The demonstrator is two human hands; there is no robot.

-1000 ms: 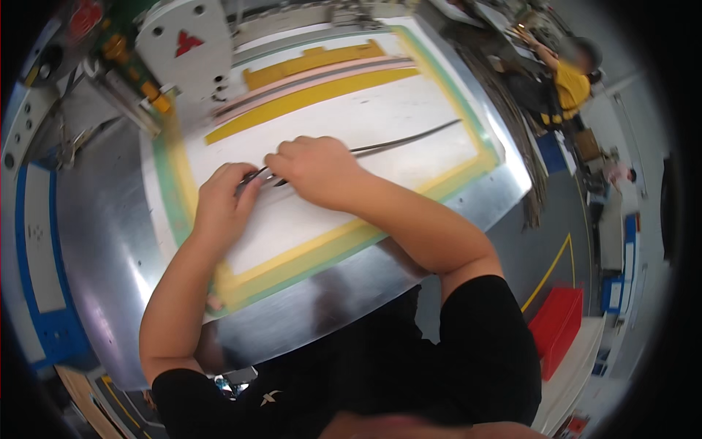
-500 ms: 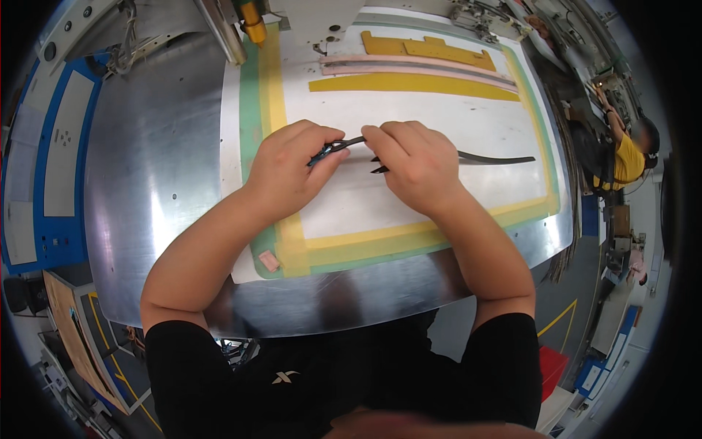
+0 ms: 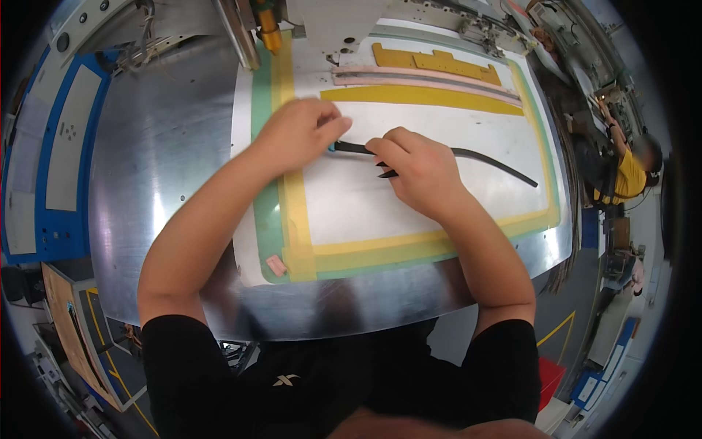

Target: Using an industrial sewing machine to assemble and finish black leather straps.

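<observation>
A long black strip (image 3: 497,164) passes through my right hand (image 3: 423,172), its tail bending down to the right over the white work surface. My right fingers are closed on the strip. From the same hand two dark pointed tips (image 3: 387,174) stick out to the left; the rest of that tool is hidden in the palm, so its kind cannot be made out. At the strip's left end shows a light blue bit (image 3: 332,147). Just above that end is my left hand (image 3: 301,133), a little blurred, fingers curled and thumb apart, with nothing visible between them.
Beyond my hands lie a yellow flat bar (image 3: 424,102), a pink-edged strip (image 3: 431,80) and a notched yellow plate (image 3: 439,64). A machine head (image 3: 344,29) overhangs the far side. A pink scrap (image 3: 276,265) lies near the front left corner. One person in yellow (image 3: 630,174) works at far right.
My left hand has come off the strip and moved up and left. The strip's blue-tipped end now shows, and its right tail hangs lower. My right hand keeps its hold.
</observation>
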